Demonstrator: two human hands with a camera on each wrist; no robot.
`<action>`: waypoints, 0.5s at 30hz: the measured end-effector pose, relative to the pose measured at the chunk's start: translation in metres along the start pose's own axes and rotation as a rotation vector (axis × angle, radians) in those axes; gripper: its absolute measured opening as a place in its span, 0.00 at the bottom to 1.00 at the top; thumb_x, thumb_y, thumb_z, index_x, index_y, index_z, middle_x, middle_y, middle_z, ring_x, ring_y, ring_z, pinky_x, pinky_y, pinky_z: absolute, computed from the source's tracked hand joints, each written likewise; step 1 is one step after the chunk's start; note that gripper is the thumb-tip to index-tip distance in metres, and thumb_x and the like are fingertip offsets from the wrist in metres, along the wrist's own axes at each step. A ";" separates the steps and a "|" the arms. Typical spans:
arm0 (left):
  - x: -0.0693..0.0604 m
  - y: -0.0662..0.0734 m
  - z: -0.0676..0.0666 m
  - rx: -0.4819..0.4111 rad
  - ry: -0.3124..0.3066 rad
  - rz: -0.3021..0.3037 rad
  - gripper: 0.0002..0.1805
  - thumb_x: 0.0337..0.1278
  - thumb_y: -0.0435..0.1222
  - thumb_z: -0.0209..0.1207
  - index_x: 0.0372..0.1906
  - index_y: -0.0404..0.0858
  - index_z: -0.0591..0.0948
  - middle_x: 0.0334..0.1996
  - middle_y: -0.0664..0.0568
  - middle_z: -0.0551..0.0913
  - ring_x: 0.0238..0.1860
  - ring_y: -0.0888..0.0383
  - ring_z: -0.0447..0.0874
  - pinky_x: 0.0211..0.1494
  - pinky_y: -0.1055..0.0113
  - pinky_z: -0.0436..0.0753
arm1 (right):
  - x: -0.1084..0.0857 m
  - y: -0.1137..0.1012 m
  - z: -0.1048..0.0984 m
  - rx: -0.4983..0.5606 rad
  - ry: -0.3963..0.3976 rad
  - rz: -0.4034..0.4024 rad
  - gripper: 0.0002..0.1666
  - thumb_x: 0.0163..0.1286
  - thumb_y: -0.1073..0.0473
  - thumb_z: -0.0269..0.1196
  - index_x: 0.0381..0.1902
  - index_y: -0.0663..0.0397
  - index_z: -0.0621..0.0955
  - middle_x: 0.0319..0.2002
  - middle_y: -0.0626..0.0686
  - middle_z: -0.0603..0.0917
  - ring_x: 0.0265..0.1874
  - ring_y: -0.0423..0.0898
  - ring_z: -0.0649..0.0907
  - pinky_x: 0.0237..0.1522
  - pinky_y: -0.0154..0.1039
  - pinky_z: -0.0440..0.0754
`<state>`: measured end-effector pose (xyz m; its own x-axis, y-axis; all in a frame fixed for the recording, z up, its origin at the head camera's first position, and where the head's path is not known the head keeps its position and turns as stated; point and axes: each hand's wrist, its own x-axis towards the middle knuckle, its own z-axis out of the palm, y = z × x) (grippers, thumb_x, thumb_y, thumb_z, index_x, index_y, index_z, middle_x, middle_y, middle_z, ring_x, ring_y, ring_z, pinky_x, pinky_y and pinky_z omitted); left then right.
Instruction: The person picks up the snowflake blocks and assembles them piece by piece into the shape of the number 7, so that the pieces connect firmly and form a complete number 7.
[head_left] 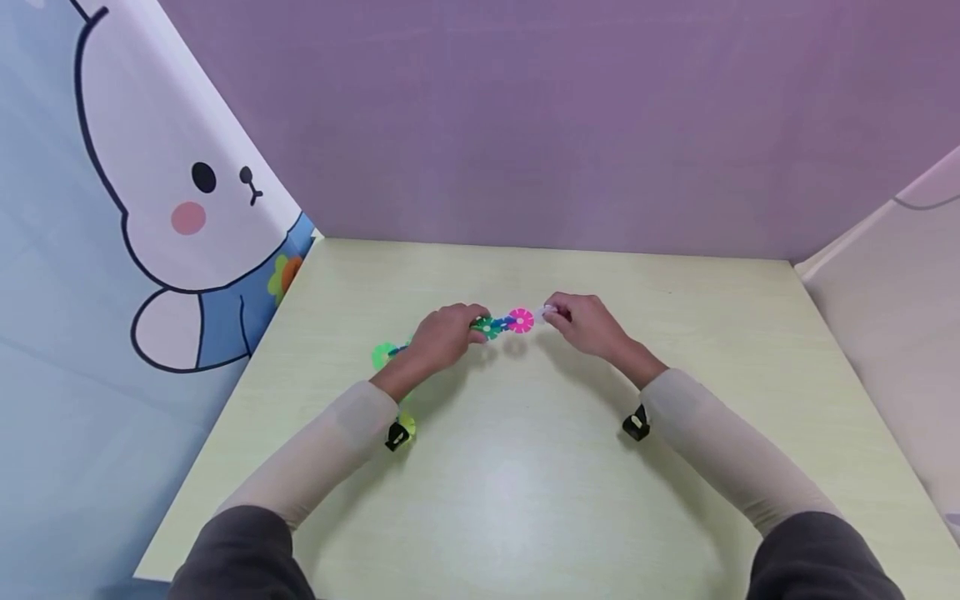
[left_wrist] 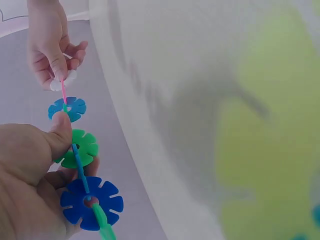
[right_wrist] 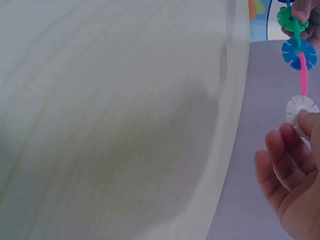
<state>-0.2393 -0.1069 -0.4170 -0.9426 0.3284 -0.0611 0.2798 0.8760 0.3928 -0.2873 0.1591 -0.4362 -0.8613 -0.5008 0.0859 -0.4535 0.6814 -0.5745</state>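
A chain of notched plastic snowflake discs stretches between the two hands, just above the table. My left hand (head_left: 442,333) pinches a green disc (left_wrist: 86,149) between thumb and fingers. On one side of it is a dark blue disc (left_wrist: 107,204); on the other, a blue disc (right_wrist: 291,54) joins a pink disc (head_left: 521,321). My right hand (head_left: 588,325) pinches a white disc (right_wrist: 294,108) by thumb and fingers. The white disc's rim meets the pink disc's edge; how deep their slots engage cannot be told. The chain's left part bends behind the left wrist, partly hidden.
A light green disc (head_left: 383,357) and a yellow-green disc (head_left: 409,425) show beside the left forearm. Beneath lies a pale wooden table (head_left: 510,483). A purple wall (head_left: 525,125) stands behind it, with a rabbit-print cloth (head_left: 187,275) on the left.
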 end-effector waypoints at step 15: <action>0.006 0.007 0.000 0.121 -0.035 0.000 0.18 0.76 0.37 0.54 0.65 0.43 0.79 0.52 0.47 0.86 0.54 0.50 0.85 0.57 0.54 0.85 | -0.005 -0.005 0.006 0.024 0.007 -0.076 0.06 0.74 0.59 0.64 0.44 0.55 0.84 0.27 0.49 0.79 0.27 0.45 0.75 0.32 0.37 0.74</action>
<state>-0.2428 -0.0992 -0.4151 -0.9360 0.3391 -0.0939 0.3021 0.9113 0.2796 -0.2789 0.1549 -0.4390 -0.8262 -0.5468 0.1357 -0.5121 0.6285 -0.5854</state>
